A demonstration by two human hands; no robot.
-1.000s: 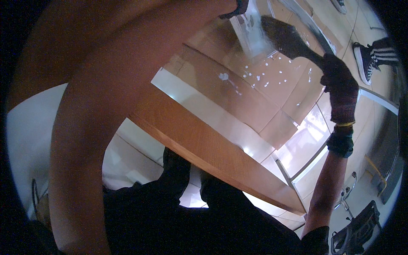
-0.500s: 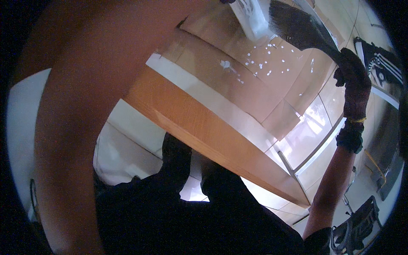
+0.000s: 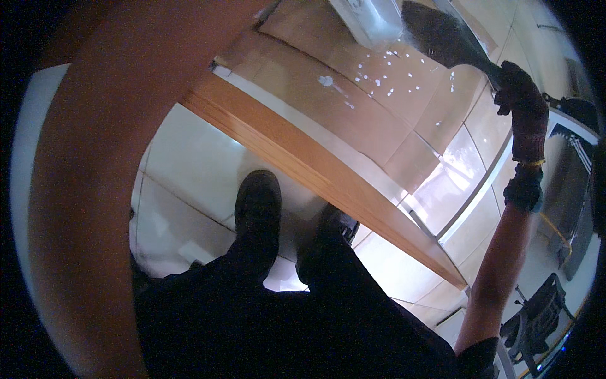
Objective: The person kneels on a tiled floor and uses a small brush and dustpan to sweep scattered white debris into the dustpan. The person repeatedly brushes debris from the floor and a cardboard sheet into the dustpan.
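Brush [image 3: 442, 38], dark and broad, sits at the upper right of the frame, its handle gripped in the closed fingers of my gloved right hand [image 3: 522, 101]. Its head is just beside a whitish plastic piece [image 3: 369, 25] at the top edge; I can't tell whether they touch. My left forearm [image 3: 95, 189] fills the left side; my left hand is out of sight, so its fingers I can't tell. White spots [image 3: 377, 82] dot the cardboard [image 3: 404, 110] at upper centre, and a wooden board [image 3: 315, 164] slants across the middle.
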